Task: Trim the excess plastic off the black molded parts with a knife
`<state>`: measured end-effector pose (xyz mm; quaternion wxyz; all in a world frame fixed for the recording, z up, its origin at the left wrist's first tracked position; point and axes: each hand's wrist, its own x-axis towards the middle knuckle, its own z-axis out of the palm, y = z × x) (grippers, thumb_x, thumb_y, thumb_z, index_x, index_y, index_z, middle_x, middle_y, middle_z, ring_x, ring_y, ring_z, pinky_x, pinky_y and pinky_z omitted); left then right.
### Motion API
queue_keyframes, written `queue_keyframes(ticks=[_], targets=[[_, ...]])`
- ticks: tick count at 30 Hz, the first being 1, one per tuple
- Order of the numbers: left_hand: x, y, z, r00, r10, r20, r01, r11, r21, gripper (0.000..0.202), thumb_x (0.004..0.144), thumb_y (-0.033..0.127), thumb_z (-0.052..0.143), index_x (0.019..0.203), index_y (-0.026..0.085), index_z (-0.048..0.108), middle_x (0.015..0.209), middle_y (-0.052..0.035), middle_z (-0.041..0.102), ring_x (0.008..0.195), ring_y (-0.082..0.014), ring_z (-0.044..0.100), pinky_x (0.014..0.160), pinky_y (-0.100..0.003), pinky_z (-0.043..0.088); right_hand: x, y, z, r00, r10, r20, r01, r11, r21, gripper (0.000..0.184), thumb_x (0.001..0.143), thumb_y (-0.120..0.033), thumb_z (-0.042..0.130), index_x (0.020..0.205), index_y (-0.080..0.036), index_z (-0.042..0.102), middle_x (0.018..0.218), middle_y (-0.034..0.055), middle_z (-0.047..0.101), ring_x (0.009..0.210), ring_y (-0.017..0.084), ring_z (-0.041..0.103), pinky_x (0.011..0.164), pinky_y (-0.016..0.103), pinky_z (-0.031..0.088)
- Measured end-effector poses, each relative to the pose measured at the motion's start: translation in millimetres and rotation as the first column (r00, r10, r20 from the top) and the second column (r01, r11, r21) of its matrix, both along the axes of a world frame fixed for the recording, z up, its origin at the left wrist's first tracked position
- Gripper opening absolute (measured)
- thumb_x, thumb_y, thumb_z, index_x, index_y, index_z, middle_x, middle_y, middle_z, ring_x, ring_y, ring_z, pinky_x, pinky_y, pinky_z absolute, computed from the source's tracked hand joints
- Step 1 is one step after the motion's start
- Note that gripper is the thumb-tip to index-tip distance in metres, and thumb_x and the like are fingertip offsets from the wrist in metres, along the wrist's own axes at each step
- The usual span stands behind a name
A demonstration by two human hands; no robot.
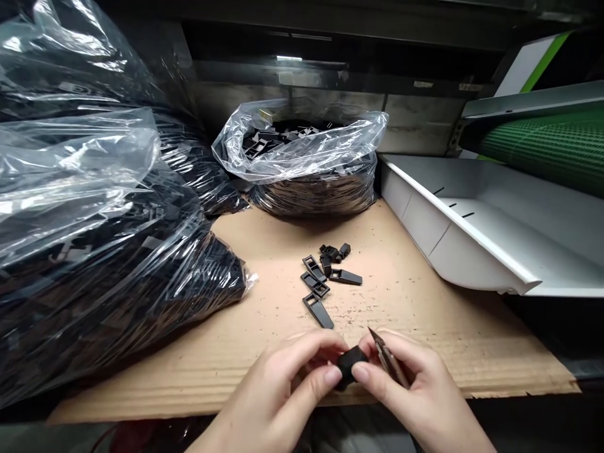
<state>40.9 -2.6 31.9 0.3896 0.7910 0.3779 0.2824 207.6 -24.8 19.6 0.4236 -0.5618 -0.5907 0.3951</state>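
Note:
A small black plastic block is pinched between the fingertips of both my hands near the cardboard's front edge. My left hand grips its left side between thumb and fingers. From the other side, the thumb and fingers of my right hand meet it. Tucked in my right hand is a slim, pointed metal tool, tip facing up and away; its exact kind is unclear. Just beyond my hands lie several flat black clips with square openings and a cluster of small black blocks.
Cardboard covers the work surface. At the left bulge large clear bags of black parts. Another open bag of parts stands at the back. A light grey tray lies at right, below a green ribbed belt.

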Motion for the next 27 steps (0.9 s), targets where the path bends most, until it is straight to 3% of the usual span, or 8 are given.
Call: queue_keyframes(ticks=[2,4,6,10,12,16,22,27], targets=[[4,-2,-3.7,0.998,0.031,-0.047,-0.017,0.961,0.275,0.026,0.080,0.024,0.057,0.105,0.022,0.052,0.095,-0.0010,0.063,0.085,-0.0192,0.057,0.075,-0.027,0.044,-4,-1,-2.5,0.994,-0.077,0.083,0.073,0.996,0.053,0.020,0.074,-0.030,0.055,0.061,-0.018,0.047,0.055,-0.0056,0.039,0.047,0.008,0.039,0.044,0.019,0.033],[8,-4,-8.8,0.991,0.098,-0.087,-0.041,0.862,0.505,0.027,0.079,0.016,0.055,0.106,0.017,0.052,0.093,-0.0055,0.063,0.083,-0.0222,0.056,0.075,-0.032,0.042,-6,-3,-4.3,0.983,-0.072,0.171,0.049,0.990,0.134,0.023,0.078,-0.031,0.051,0.060,-0.018,0.045,0.054,-0.0050,0.039,0.046,0.008,0.040,0.043,0.019,0.035],[10,-6,-13.9,0.990,0.130,-0.053,-0.077,0.818,0.570,0.027,0.081,0.007,0.047,0.107,0.014,0.052,0.094,-0.0076,0.063,0.083,-0.0214,0.056,0.075,-0.032,0.042,-3,-6,-4.4,0.966,0.017,0.257,-0.074,0.974,0.213,0.020,0.084,-0.033,0.044,0.074,-0.018,0.053,0.060,-0.0021,0.048,0.052,0.011,0.049,0.048,0.019,0.041],[11,-6,-20.2,0.987,0.143,0.078,-0.159,0.945,0.284,0.016,0.081,0.011,0.050,0.094,0.018,0.058,0.089,-0.0021,0.064,0.083,-0.0152,0.060,0.072,-0.019,0.046,10,-13,-6.5,0.918,-0.010,0.397,-0.136,0.931,0.338,0.027,0.090,-0.027,0.035,0.110,-0.025,0.052,0.083,0.0021,0.059,0.073,0.014,0.060,0.062,0.021,0.047],[11,-5,-21.8,0.979,0.172,0.107,-0.186,0.973,0.140,0.012,0.080,0.013,0.054,0.087,0.020,0.061,0.082,0.0011,0.065,0.080,-0.0133,0.061,0.070,-0.016,0.046,13,-14,-11.6,0.913,-0.058,0.404,-0.115,0.913,0.391,0.023,0.087,-0.020,0.040,0.105,-0.023,0.055,0.078,0.0020,0.060,0.070,0.014,0.059,0.061,0.021,0.047],[11,-3,-23.9,0.967,0.209,0.149,-0.209,0.978,-0.018,0.018,0.078,0.011,0.055,0.089,0.023,0.063,0.088,0.0032,0.066,0.084,-0.0113,0.061,0.074,-0.012,0.046,8,-14,-24.1,0.924,-0.009,0.382,-0.176,0.878,0.445,0.019,0.085,-0.013,0.042,0.096,-0.018,0.058,0.068,0.0032,0.056,0.062,0.015,0.053,0.054,0.025,0.042],[11,-3,-22.9,0.962,0.208,0.176,-0.201,0.978,-0.056,0.019,0.077,0.009,0.056,0.088,0.022,0.064,0.084,0.0047,0.067,0.078,-0.0092,0.063,0.069,-0.008,0.046,3,-12,-30.4,0.917,-0.054,0.395,-0.155,0.864,0.479,0.018,0.085,-0.015,0.041,0.089,-0.018,0.058,0.063,0.0031,0.052,0.056,0.014,0.048,0.049,0.025,0.038],[8,-5,-21.3,0.962,0.217,0.168,-0.210,0.976,-0.061,0.020,0.072,0.010,0.063,0.087,0.024,0.066,0.082,0.0063,0.069,0.078,-0.0092,0.063,0.070,-0.008,0.046,17,-9,-25.2,0.850,-0.207,0.484,-0.086,0.853,0.515,0.017,0.083,-0.012,0.047,0.096,-0.014,0.058,0.072,0.0058,0.059,0.066,0.017,0.056,0.061,0.027,0.043]])
